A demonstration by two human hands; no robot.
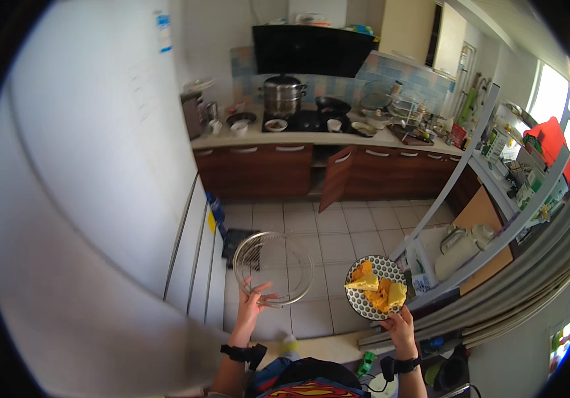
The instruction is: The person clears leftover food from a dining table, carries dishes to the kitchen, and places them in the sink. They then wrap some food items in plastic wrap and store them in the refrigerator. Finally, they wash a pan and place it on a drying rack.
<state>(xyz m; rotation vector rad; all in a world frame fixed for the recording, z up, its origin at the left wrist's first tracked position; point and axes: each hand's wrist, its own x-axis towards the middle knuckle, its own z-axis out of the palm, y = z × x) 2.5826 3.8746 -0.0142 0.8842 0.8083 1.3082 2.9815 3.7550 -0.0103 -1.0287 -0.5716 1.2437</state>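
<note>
My left hand (253, 304) grips the lower rim of a round, see-through wire basket or cover (306, 286) with a metal edge; the floor shows through it. To its right, my right hand (400, 326) holds a black-and-white dotted plate (386, 266) by its near edge. On the plate lie loose orange food (378, 298) and yellow wedge-shaped pieces, one at the left (367, 283) and one at the right (397, 293). The basket and the plate are apart, both held over the tiled floor and a doorway threshold.
A large white panel, perhaps a refrigerator (101, 164), stands close on my left. Ahead, one cabinet door (335, 174) hangs open below the counter (245, 142) with a steamer pot (282, 94). A grey shelf rack (456, 189) with a jug (464, 251) and a curtain (508, 298) line the right.
</note>
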